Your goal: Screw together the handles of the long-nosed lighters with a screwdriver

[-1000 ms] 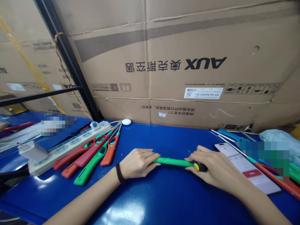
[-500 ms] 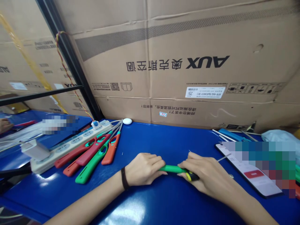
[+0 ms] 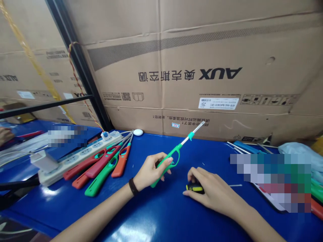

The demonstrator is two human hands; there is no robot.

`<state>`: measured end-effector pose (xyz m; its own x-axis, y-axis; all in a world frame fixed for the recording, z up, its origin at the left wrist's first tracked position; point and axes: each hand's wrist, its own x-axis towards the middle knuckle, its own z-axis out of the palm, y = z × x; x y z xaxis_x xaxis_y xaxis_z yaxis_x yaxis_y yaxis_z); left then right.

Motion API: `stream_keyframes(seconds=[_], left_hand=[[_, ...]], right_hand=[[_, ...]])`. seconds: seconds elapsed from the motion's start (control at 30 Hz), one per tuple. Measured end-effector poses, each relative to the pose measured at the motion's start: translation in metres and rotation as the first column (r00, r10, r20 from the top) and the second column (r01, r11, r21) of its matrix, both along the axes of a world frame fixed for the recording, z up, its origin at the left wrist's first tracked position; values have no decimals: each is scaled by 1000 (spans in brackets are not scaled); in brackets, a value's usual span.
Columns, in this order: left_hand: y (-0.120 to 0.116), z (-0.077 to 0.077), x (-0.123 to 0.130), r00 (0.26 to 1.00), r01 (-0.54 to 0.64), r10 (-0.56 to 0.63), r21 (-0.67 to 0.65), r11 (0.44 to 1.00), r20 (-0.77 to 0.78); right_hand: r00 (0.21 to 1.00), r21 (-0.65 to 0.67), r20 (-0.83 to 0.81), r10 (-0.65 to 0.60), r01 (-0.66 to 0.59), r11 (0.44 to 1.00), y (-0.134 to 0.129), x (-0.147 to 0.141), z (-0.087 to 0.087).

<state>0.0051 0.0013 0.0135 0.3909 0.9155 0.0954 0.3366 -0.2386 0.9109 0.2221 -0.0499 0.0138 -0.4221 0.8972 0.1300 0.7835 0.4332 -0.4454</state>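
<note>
My left hand (image 3: 155, 169) is closed around the handle of a green long-nosed lighter (image 3: 178, 152). Its metal barrel slants up and to the right over the table, with a teal ring partway along. On the right, my right hand (image 3: 208, 186) has its thumb and fingers curled around a screwdriver (image 3: 195, 189) with a black and yellow handle. The screwdriver's thin shaft sticks out to the right beyond the hand. Several more lighters (image 3: 102, 161), red, green and orange, lie fanned out on the blue table left of my left hand.
A white power strip (image 3: 75, 156) with a plugged-in charger (image 3: 42, 161) lies behind the lighters. A white oval object (image 3: 138, 132) rests near a large cardboard wall (image 3: 176, 43). At the right are a phone (image 3: 272, 200), partly blurred out, and a pale bag (image 3: 294, 151). Another person's hand (image 3: 5, 136) shows at far left.
My hands have moved apart. The green lighter, earlier held level between both hands, now tilts upward in my left hand alone. My right hand has shifted slightly left and lower with the screwdriver.
</note>
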Motion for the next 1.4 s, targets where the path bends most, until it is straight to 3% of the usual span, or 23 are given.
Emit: stream_keyframes(seconds=[0.1, 0.17, 0.2, 0.27, 0.33, 0.43, 0.57, 0.7, 0.83, 0.97, 1.07, 1.2, 1.4], left_hand=[[-8, 3, 13, 980, 79, -16, -319, 944, 197], [-13, 5, 20, 966, 128, -20, -411, 902, 257], [-16, 6, 23, 964, 140, -23, -434, 890, 265], [-21, 7, 28, 970, 147, -40, -452, 880, 238], [-27, 7, 32, 984, 140, -78, -426, 894, 160], [-33, 3, 35, 994, 108, -107, -292, 950, 20], [-35, -3, 34, 997, 52, -58, -108, 993, -55], [-34, -7, 34, 998, 42, -43, -34, 999, -36], [-35, -9, 36, 999, 20, -18, 78, 997, -28], [-33, -8, 33, 999, -24, 28, 134, 991, -22], [-32, -8, 30, 998, -8, 20, 184, 983, -63], [-35, -15, 31, 998, -6, 16, 163, 987, -58], [-40, -25, 36, 991, 0, 2, -16, 1000, 130]], right_hand=[[975, -33, -204, -85, 80, 996, 6, 1, 0], [884, -121, -434, -173, 134, 984, 12, 6, 4], [801, -186, -555, -227, 147, 972, 14, 9, 8], [585, -321, -734, -346, 149, 935, 18, 14, 15], [403, -417, -804, -438, 144, 897, 20, 20, 22], [297, -485, -805, -513, 168, 858, 21, 25, 27], [292, -459, -837, -463, 87, 884, 18, 23, 26], [372, -395, -860, -348, -54, 917, 12, 10, 23], [410, -379, -854, -319, -71, 923, 8, 1, 20], [386, -376, -872, -301, -135, 917, 8, 1, 20], [376, -387, -865, -332, -80, 919, 9, 2, 20], [424, -386, -848, -317, -86, 918, 7, 0, 16], [451, -388, -841, -297, -120, 914, 5, -4, 12]])
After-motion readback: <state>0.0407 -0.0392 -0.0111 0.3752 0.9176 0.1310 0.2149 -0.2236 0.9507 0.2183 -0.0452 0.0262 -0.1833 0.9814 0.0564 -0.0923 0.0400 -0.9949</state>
